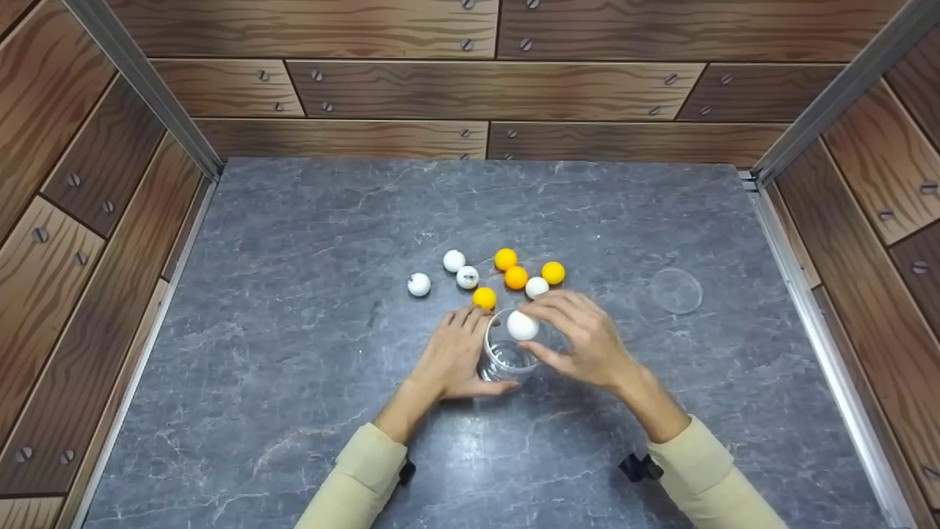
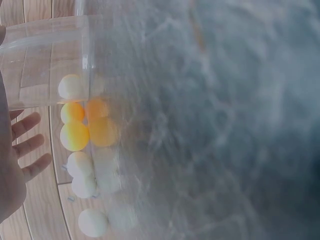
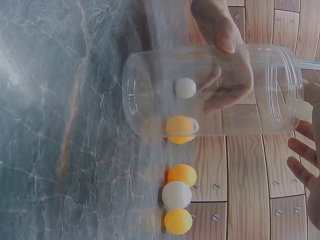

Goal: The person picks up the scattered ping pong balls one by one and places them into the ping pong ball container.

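A clear plastic jar (image 1: 507, 358) stands upright on the table, its open mouth up. My left hand (image 1: 459, 353) holds it from the left, the thumb along the near side and the fingers along the far-left side. Through the jar's wall (image 3: 165, 65), the right wrist view shows part of this hand. Over the mouth, my right hand (image 1: 584, 342) pinches a white ping-pong ball (image 1: 523, 325) between thumb and fingers. Beyond the jar lie loose ping-pong balls, among them a yellow ball (image 1: 484, 298) near the left fingertips and a white ball (image 1: 537, 287) just past the right hand.
More white balls (image 1: 419, 284) lie to the left and orange balls (image 1: 515, 278) behind the jar. A clear round lid (image 1: 675, 290) lies flat on the right of the grey marbled table (image 1: 294, 353). Wood-patterned panels (image 1: 492, 92) enclose the back and sides.
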`<state>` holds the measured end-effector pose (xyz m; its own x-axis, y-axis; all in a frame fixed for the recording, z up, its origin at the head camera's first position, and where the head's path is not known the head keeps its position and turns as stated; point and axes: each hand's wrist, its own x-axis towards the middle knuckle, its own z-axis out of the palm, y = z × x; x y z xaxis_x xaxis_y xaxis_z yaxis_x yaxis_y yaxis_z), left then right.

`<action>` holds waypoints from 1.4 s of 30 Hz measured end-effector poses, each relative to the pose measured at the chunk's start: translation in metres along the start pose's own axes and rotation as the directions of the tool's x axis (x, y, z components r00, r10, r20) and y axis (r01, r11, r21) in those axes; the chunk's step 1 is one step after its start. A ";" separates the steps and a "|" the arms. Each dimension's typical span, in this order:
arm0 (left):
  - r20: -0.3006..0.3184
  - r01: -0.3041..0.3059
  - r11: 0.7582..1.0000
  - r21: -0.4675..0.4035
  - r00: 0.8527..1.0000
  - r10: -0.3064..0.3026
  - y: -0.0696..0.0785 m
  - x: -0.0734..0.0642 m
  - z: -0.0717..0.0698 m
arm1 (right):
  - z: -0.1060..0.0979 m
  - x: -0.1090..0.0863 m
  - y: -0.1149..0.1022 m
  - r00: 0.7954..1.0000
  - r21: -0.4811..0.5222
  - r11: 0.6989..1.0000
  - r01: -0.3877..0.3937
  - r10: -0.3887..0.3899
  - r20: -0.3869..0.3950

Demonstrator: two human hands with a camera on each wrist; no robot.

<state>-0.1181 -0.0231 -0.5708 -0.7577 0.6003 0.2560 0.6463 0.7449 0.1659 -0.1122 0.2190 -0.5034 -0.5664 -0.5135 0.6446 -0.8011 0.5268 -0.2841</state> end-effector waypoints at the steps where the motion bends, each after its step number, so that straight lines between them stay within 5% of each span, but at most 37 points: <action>1: -0.001 0.000 1.000 0.000 1.000 0.000 0.000 0.000 0.000 | 0.001 0.000 0.000 1.000 0.000 1.000 -0.003 0.003 0.005; 19: -0.022 -0.003 1.000 -0.017 1.000 0.003 -0.001 -0.001 0.000 | 0.004 0.005 -0.005 0.988 0.021 0.998 -0.064 0.060 0.140; 42: -0.003 0.004 1.000 0.001 1.000 -0.004 0.001 -0.001 -0.001 | 0.002 0.010 -0.005 0.986 -0.042 0.999 0.007 0.001 0.170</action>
<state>-0.1172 -0.0233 -0.5700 -0.7599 0.5965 0.2581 0.6432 0.7474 0.1663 -0.1146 0.2102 -0.4967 -0.5915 -0.6205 0.5148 -0.7959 0.5516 -0.2497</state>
